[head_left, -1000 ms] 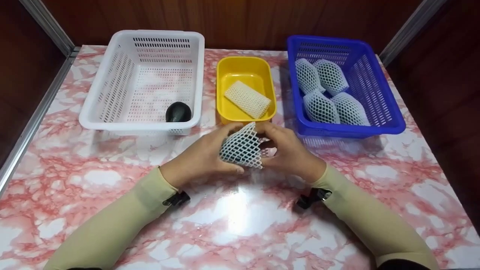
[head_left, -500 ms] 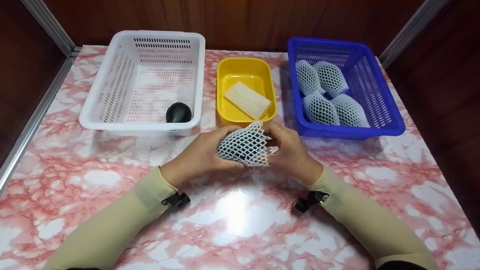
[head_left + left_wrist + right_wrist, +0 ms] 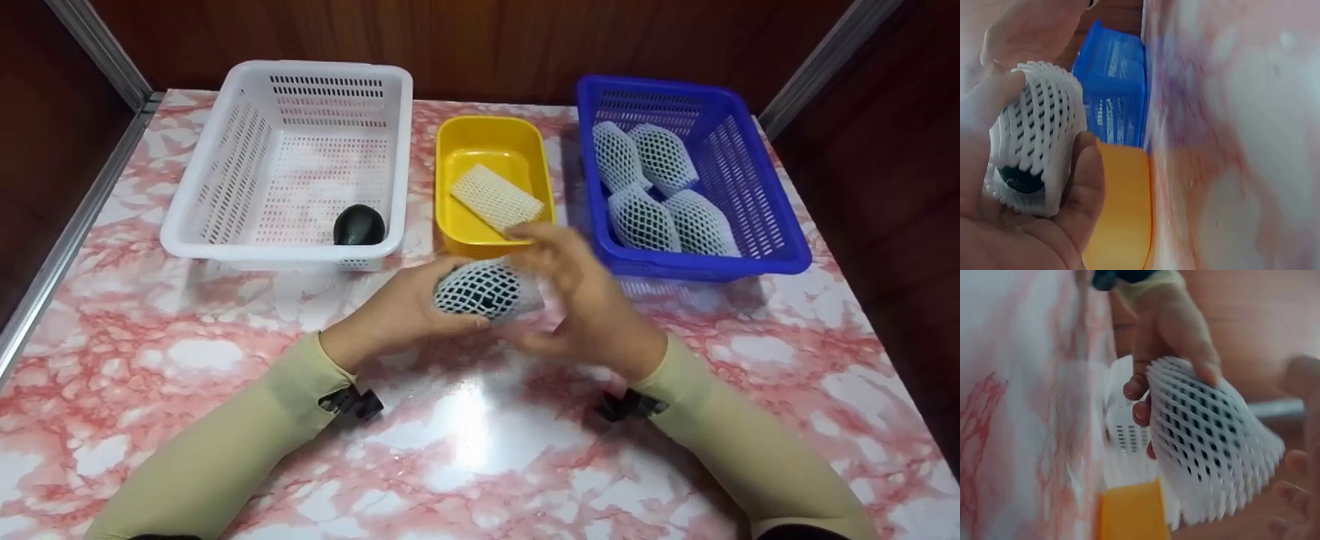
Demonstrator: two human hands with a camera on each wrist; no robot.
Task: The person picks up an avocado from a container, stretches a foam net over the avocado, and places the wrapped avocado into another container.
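My left hand point(image 3: 405, 306) grips a dark green avocado point(image 3: 1021, 179) wrapped in a white foam net sleeve point(image 3: 478, 291), thumb on the near side and fingers behind. In the left wrist view, the avocado's end shows through the sleeve's opening by the palm. The sleeve's other end flares out loosely in the right wrist view, toward my right hand point(image 3: 604, 319). That hand is blurred, its fingers spread beside the flared end and apart from it. Another bare dark avocado point(image 3: 359, 225) lies in the white basket point(image 3: 171, 217), at its near right corner.
A yellow tub point(image 3: 442, 187) behind my hands holds a flattened cream foam net point(image 3: 495, 199). At the back right, a blue basket point(image 3: 776, 187) contains several net-wrapped fruits point(image 3: 643, 219). Brown panels stand behind and beside the marbled table point(image 3: 225, 420).
My right hand has let go of the sleeve's edge and drawn back right, its fingers spreading. The left hand keeps its hold on the wrapped avocado, nearly in place.
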